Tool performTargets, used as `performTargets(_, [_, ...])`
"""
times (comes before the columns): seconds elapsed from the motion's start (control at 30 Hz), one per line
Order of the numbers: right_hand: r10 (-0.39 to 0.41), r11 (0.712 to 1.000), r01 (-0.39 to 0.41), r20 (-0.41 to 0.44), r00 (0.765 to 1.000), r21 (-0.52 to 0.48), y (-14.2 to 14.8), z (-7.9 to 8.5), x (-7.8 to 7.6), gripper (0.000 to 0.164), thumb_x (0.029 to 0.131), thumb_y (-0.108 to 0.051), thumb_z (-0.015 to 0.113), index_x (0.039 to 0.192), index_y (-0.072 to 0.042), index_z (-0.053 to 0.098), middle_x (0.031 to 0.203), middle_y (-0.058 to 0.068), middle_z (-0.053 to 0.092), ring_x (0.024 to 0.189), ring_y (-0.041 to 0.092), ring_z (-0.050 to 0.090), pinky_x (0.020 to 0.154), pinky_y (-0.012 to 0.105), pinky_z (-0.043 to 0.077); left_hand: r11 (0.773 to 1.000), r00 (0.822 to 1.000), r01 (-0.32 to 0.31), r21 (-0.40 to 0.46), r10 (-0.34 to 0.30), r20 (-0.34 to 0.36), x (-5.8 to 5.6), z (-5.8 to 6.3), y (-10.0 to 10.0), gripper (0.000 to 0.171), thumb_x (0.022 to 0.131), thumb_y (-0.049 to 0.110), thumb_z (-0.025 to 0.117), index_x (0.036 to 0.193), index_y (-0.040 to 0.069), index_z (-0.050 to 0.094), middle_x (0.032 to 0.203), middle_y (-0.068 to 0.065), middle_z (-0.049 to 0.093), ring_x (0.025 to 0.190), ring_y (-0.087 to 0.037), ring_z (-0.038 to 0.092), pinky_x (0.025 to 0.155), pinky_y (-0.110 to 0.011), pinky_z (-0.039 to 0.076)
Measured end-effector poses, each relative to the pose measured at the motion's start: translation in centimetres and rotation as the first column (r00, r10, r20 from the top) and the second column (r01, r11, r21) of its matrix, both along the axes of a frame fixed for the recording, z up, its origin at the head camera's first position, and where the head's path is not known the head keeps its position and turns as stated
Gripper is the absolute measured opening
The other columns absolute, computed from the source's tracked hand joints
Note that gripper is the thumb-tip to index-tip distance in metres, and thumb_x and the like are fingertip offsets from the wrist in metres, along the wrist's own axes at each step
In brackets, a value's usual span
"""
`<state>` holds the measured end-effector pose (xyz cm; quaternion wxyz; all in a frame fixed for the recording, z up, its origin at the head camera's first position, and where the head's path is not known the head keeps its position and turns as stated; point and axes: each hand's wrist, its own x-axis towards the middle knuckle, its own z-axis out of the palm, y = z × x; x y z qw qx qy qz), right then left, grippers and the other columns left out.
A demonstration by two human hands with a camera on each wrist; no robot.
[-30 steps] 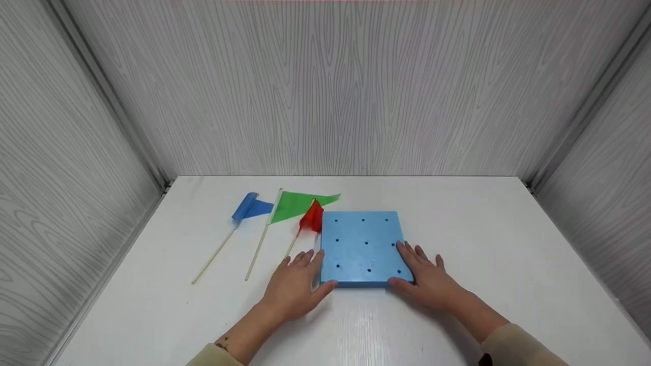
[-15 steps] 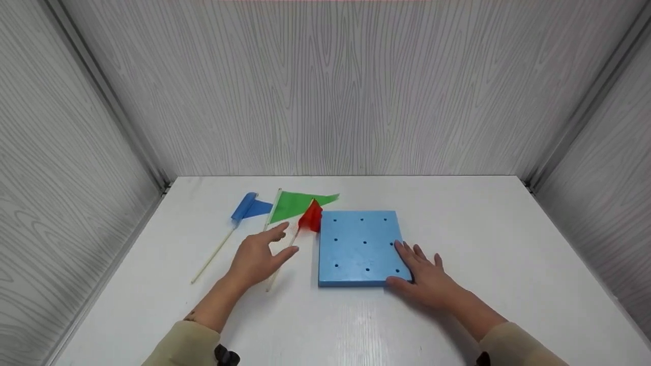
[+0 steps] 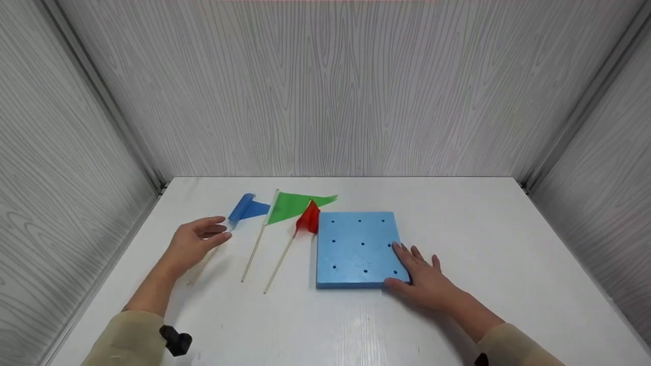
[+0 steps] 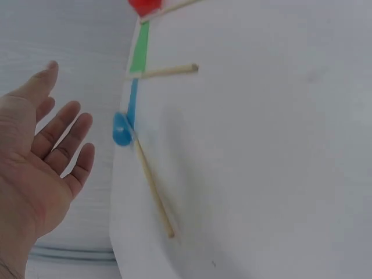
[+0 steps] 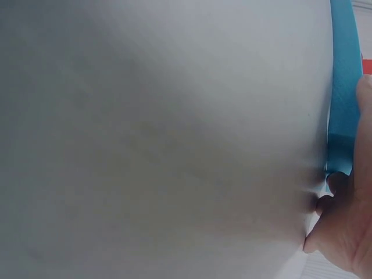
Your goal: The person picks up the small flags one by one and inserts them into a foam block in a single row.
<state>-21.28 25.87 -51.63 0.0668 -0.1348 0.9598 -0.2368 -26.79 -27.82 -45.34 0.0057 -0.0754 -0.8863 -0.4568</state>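
Over the stick of the blue flag (image 3: 239, 207), at the left of the table, my left hand (image 3: 196, 241) hovers with fingers spread and nothing between them. In the left wrist view the blue flag's wooden stick (image 4: 152, 186) lies on the table, apart from the fingers. The blue cloth is partly rolled round its stick. My right hand (image 3: 424, 278) rests on the near right corner of a light blue board (image 3: 351, 254) with several small holes. Its fingers lie along the board's right side, and the thumb is at the front edge.
Between the blue flag and the board lie a green flag (image 3: 292, 206) and a red flag (image 3: 307, 218), sticks pointing toward me. The red cloth is at the board's left edge. A grey wood-grain wall (image 3: 325, 91) stands behind the white table (image 3: 457, 213).
My left hand has left the board's left side and moved left, past the red and green flags, to the blue flag's stick. The right hand has stayed on the board.
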Motion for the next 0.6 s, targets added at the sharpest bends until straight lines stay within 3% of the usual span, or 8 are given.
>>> performTargets(0.1, [-0.002,1.0,0.002,0.003,1.0,0.002,0.0,0.1,0.0,0.099,0.097,-0.076,0.055,0.172,-0.023,0.017,0.175,0.011,0.023,0.162,0.039,0.012,0.122,0.073,-0.003,1.0,0.999,-0.007,0.031,0.006,0.042,-0.3,-0.4,-2.1,0.061,0.101,0.032,0.076,0.151,0.003,0.057,0.137,-0.021,0.068,0.128,-0.036,0.063,0.088,-0.013,0.051])
performTargets(0.27, [-0.011,1.0,0.011,0.009,1.0,0.002,0.1,0.0,0.0,0.102,0.095,-0.079,0.054,0.172,-0.023,0.018,0.174,0.012,0.025,0.162,0.04,0.012,0.122,0.074,-0.003,1.0,0.995,-0.007,0.026,0.004,0.099,-0.7,-1.5,-3.9,0.062,0.1,0.029,0.077,0.151,0.0,0.056,0.138,-0.023,0.066,0.129,-0.037,0.062,0.088,-0.015,0.052])
performTargets(0.47, [-0.009,1.0,0.009,0.008,1.0,0.0,0.1,0.0,0.0,0.101,0.095,-0.079,0.054,0.172,-0.023,0.018,0.174,0.012,0.026,0.162,0.039,0.012,0.122,0.074,-0.003,1.0,0.989,0.002,-0.031,0.002,0.145,-0.9,-3.1,-4.3,0.066,0.097,0.027,0.081,0.151,0.0,0.056,0.142,-0.023,0.064,0.129,-0.04,0.063,0.091,-0.022,0.054])
performTargets(0.6, [-0.011,1.0,0.011,0.01,1.0,-0.007,0.0,0.1,0.0,0.1,0.096,-0.077,0.054,0.172,-0.023,0.018,0.174,0.012,0.025,0.162,0.039,0.012,0.122,0.073,-0.003,0.996,0.992,-0.002,-0.089,0.013,0.126,-1.1,-4.0,-3.9,0.066,0.095,0.023,0.083,0.152,0.004,0.056,0.141,-0.021,0.065,0.12,-0.036,0.067,0.089,-0.026,0.055])
